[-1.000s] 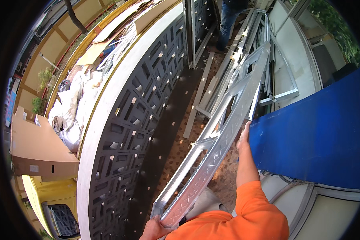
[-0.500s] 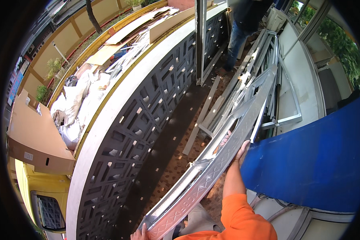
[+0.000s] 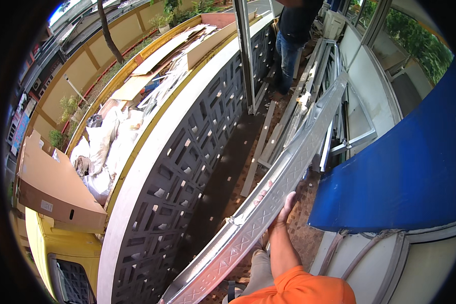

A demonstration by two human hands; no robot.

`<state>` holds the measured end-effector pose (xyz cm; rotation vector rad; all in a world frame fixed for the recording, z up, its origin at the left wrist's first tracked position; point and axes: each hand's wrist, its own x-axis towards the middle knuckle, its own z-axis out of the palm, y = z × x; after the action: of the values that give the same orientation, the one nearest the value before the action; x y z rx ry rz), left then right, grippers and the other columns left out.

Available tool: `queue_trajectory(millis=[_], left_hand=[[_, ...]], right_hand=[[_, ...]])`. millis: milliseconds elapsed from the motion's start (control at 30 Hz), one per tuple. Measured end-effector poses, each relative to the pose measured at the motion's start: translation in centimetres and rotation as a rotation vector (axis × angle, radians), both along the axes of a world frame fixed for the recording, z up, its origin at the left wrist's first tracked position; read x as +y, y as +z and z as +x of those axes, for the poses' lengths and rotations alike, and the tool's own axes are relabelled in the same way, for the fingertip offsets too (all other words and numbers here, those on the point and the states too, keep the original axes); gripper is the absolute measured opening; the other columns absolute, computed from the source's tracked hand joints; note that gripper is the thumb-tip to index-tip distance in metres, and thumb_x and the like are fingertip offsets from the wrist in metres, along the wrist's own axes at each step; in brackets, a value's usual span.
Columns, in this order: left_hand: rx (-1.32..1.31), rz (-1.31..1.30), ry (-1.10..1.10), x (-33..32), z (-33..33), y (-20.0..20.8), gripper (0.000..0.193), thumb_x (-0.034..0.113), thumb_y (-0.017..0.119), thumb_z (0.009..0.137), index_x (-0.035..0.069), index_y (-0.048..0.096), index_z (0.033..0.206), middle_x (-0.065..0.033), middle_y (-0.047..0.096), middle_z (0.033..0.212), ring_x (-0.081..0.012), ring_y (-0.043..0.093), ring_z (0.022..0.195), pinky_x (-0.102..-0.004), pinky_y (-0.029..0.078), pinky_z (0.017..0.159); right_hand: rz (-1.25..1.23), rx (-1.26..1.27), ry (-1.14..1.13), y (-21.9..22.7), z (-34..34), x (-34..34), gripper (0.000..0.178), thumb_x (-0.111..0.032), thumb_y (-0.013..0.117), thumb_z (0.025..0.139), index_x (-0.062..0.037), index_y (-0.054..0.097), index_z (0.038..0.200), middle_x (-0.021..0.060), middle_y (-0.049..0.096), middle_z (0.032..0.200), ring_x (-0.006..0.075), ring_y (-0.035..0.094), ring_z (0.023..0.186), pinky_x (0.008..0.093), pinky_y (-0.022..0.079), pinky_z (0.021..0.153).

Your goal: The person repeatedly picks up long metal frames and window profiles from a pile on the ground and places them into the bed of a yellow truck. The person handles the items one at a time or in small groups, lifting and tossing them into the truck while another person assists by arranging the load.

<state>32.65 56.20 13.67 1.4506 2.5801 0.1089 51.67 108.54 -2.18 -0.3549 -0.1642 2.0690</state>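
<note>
A long silver metal channel [image 3: 248,223] with a stamped pattern slants across the view, from the lower edge up to the far right. Around its middle my right hand [image 3: 285,213] is closed from beneath, the thumb on the near face and fingertips showing over the other side. Of my left hand [image 3: 161,301] only a bit of finger shows at the channel's near end; the lower edge of the picture cuts off the rest. A pile of metal frames and strips [image 3: 309,83] lies on the floor beyond.
A perforated parapet wall [image 3: 187,157] runs along the left, with a yellow truck [image 3: 71,248] loaded with sacks and boards beyond it. A metal post [image 3: 245,61] stands by the wall. A person [image 3: 291,35] stands far ahead. On the right is a blue curved panel [image 3: 395,177].
The channel and my right hand have come lower and nearer. My left hand has slid mostly out of the lower edge. The view has shifted, and the far person's position differs slightly.
</note>
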Motion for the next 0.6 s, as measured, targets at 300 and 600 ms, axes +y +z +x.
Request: queue_trajectory(millis=[300, 600], left_hand=[[-0.031, 0.027, 0.092, -16.8, -1.8, 5.2, 0.096, 0.030, 0.090, 0.065, 0.007, 0.047, 0.148, -0.0177, 0.063, 0.116, -0.0390, 0.060, 0.107, -0.0457, 0.051, 0.091], [0.201, 0.201, 0.251, -33.5, -1.7, 12.2, 0.095, 0.034, 0.093, 0.060, 0.003, 0.055, 0.142, -0.0239, 0.060, 0.122, -0.0436, 0.058, 0.112, -0.0503, 0.051, 0.096]], right_hand=[[0.123, -0.062, 0.062, 10.1, -5.3, -13.3, 0.095, -0.082, 0.041, 0.090, -0.0077, 0.041, 0.149, 0.0171, 0.064, 0.106, 0.0336, 0.066, 0.092, 0.0519, 0.056, 0.083], [0.164, -0.130, 0.141, 23.0, -12.0, -27.3, 0.086, -0.081, 0.040, 0.092, -0.0077, 0.045, 0.137, 0.0184, 0.059, 0.108, 0.0349, 0.063, 0.095, 0.0527, 0.054, 0.085]])
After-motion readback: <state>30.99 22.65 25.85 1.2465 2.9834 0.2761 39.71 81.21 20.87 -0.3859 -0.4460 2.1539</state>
